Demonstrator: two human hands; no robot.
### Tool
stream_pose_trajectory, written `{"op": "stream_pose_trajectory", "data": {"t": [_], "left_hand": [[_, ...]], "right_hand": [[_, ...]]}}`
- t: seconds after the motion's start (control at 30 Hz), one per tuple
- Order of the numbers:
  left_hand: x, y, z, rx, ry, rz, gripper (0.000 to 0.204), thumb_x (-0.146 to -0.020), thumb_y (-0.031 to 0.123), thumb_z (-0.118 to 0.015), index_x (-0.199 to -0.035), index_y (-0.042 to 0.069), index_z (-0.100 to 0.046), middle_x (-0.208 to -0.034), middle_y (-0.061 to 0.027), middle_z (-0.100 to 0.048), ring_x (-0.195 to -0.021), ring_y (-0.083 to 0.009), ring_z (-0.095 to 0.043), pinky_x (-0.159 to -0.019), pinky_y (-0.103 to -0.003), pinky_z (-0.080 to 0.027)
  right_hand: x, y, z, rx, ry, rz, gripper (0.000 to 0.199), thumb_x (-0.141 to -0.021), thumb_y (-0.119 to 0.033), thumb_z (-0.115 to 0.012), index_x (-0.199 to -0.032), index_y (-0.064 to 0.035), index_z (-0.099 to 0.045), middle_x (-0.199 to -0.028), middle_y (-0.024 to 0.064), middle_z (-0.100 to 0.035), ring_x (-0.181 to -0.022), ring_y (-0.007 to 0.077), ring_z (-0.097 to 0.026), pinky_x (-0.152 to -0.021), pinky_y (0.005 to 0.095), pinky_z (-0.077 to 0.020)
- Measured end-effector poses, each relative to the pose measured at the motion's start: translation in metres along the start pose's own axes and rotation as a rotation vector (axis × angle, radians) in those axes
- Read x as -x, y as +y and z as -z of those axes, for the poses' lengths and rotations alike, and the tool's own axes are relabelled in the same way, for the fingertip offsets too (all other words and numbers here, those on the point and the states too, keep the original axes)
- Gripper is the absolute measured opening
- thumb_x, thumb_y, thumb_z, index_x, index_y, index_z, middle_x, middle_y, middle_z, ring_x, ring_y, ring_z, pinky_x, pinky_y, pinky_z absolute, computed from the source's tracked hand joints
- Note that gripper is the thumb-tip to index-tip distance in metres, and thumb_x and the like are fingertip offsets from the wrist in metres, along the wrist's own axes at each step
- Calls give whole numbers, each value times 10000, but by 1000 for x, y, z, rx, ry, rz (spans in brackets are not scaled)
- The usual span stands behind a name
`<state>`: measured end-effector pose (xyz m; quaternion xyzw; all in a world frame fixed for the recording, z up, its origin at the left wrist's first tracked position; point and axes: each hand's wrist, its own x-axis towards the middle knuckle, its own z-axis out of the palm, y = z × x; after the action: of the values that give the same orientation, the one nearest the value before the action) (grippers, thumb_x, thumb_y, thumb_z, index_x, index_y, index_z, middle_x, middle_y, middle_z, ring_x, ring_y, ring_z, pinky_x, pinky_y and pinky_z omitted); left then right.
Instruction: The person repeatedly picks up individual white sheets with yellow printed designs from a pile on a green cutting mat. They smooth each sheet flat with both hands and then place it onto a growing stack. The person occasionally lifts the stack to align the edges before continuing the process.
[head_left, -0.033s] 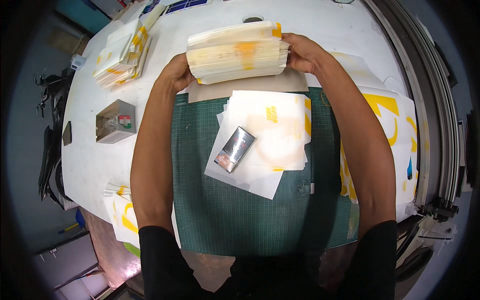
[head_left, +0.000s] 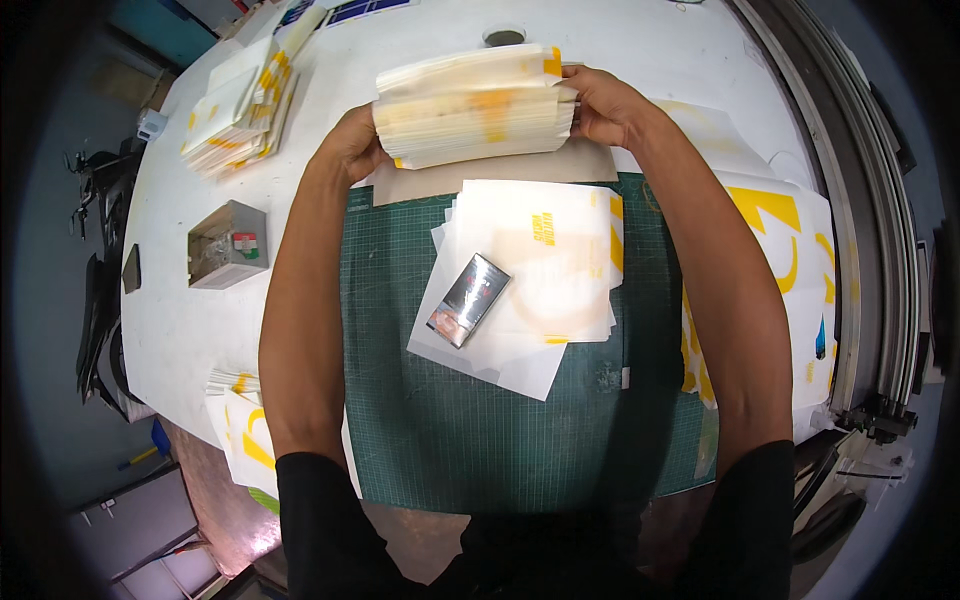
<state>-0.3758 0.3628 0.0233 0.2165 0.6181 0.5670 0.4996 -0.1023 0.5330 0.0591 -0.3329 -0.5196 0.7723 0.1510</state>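
Observation:
My left hand (head_left: 354, 146) grips the left end of a thick stack of white sheets with yellow print (head_left: 465, 125). At the right end, my right hand (head_left: 603, 106) is closed on the same stack. It stands at the far side of the cutting mat, its many layered edges turned toward me; the fingers behind it are partly hidden. Nearer to me, loose white sheets (head_left: 575, 215) with yellow print lie overlapping on the green cutting mat (head_left: 480, 430). A small dark and silver pack (head_left: 470, 300) rests tilted on these sheets.
To the left, a piled stack of yellow-printed sheets (head_left: 235, 115) and an open grey box (head_left: 230, 245) stand on the white table (head_left: 180, 320). More printed sheets (head_left: 240, 435) lie at the near left, others (head_left: 775, 250) at the right beside a metal rail (head_left: 880, 330).

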Motion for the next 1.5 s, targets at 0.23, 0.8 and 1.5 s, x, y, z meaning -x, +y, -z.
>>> {"op": "stream_pose_trajectory", "data": {"t": [0.23,0.8,1.5], "left_hand": [[-8,0,0,-163,-70,-13,427,-994,199,-651,-1287,-100,-566,-1123,-189,-704,-901,-207,-754,-827,-334,-652],[32,78,-7,-660,280,-774,800,-954,568,-662,-1438,-55,-528,-1416,-200,-575,-1368,-270,-505,-1158,-401,-375],[112,0,-196,770,249,-220,1033,-883,790,-576,-1566,73,-283,-1562,-163,-332,-1436,-331,-315,-1164,-564,-248]], "right_hand": [[-7,14,15,44,-12,-10,560,-918,-116,-692,-1429,-2,-494,-1339,138,-596,-1191,282,-626,-1023,454,-546],[32,-48,-8,766,616,493,732,-921,-536,-716,-1302,76,-585,-1216,267,-663,-1204,325,-629,-948,409,-526],[-89,-91,-80,1317,-294,-27,1310,-644,-999,-539,-1557,-64,-449,-1614,201,-402,-1449,382,-434,-1151,498,-368]]}}
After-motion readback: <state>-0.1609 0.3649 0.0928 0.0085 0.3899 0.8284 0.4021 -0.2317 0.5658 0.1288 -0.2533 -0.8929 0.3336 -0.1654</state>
